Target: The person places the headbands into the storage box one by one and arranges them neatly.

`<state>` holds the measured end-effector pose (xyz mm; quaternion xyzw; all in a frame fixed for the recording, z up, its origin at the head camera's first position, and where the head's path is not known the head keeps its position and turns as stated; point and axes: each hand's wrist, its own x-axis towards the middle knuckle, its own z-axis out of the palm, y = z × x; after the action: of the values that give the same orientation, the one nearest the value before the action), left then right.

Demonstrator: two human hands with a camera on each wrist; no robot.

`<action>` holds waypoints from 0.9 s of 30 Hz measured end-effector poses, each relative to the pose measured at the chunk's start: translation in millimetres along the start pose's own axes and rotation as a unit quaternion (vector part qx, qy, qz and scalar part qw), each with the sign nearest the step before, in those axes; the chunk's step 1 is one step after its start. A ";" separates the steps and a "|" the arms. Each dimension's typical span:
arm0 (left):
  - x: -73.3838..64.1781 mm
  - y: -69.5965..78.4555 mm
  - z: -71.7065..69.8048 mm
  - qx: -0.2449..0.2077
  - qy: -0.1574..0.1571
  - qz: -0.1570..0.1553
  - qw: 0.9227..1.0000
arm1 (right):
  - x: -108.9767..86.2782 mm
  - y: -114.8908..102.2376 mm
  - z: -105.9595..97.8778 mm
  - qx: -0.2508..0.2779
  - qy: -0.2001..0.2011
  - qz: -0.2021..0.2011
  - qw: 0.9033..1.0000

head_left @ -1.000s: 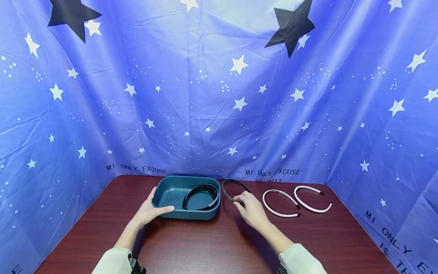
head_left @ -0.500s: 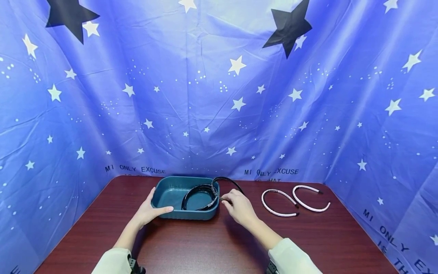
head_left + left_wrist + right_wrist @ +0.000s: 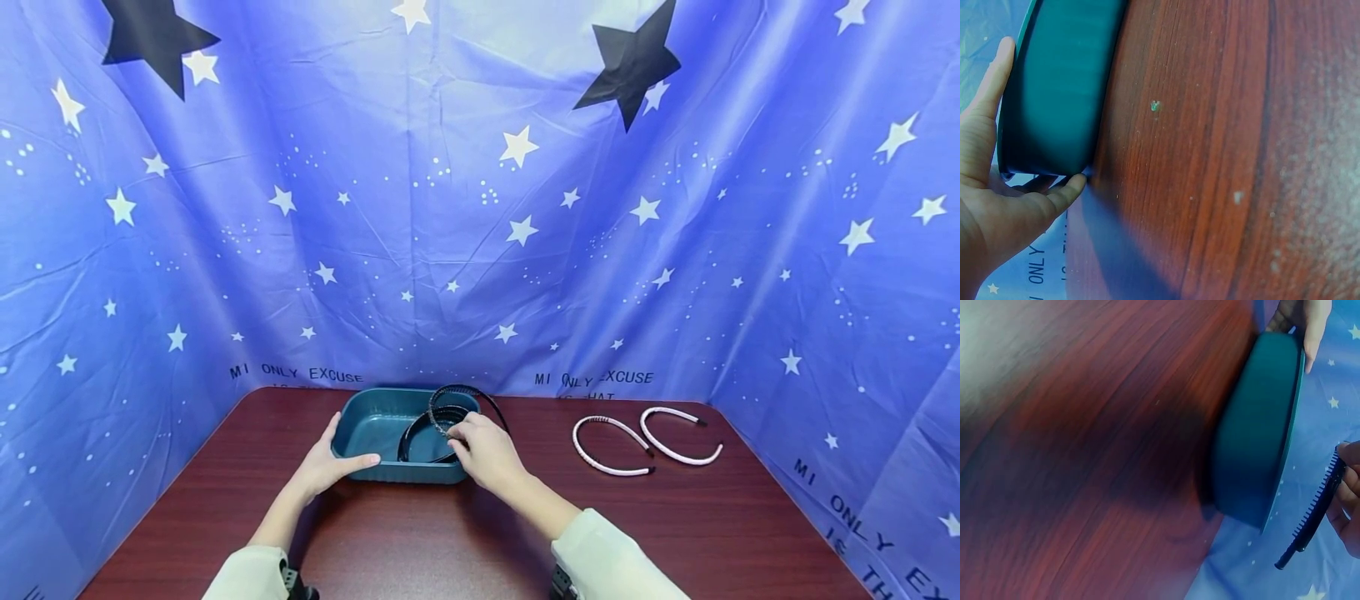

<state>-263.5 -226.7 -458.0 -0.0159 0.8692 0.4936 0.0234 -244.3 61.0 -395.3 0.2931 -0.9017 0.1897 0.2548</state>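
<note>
My left hand (image 3: 321,463) holds the left end of a teal plastic bin (image 3: 405,472). Its thumb lies along the near rim, and its fingers rest against the end wall, also seen in the left wrist view. Above the bin's right half, my right hand (image 3: 486,452) pinches a black headband (image 3: 491,400) with comb teeth inside its curve. Part of that headband (image 3: 1317,512) shows in the right wrist view, raised beside the rim. Inside the bin lie other black headbands (image 3: 408,440), partly hidden by the right hand; their number cannot be told.
Two white headbands with dark tips lie to the right on the brown table (image 3: 390,542): a nearer one (image 3: 611,472) and a farther one (image 3: 678,454). A blue star-printed cloth (image 3: 465,250) hangs behind the table and along both sides.
My right hand has lifted the black headband off the table right of the bin and carried it left, over the bin. The left hand stays at the bin's left end.
</note>
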 end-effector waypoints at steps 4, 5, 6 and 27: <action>0.2 -0.4 0.9 -0.001 0.000 0.000 1.000 | 5.1 -10.0 4.7 -0.008 -0.005 -0.003 1.000; 0.3 -0.6 1.1 -0.001 -0.001 0.000 1.000 | 6.2 -12.2 6.1 -0.011 -0.007 -0.002 1.000; 0.3 -0.8 1.4 -0.002 -0.001 -0.001 1.000 | 7.4 -14.2 7.4 -0.014 -0.009 0.001 1.000; 0.2 -0.8 1.0 -0.006 0.005 0.007 1.000 | 26.6 -44.4 30.7 -0.042 -0.012 0.036 0.998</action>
<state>-263.7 -226.2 -459.2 -0.0122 0.8666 0.4985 0.0155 -245.8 0.9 -396.1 0.2518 -0.9218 0.1575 0.2492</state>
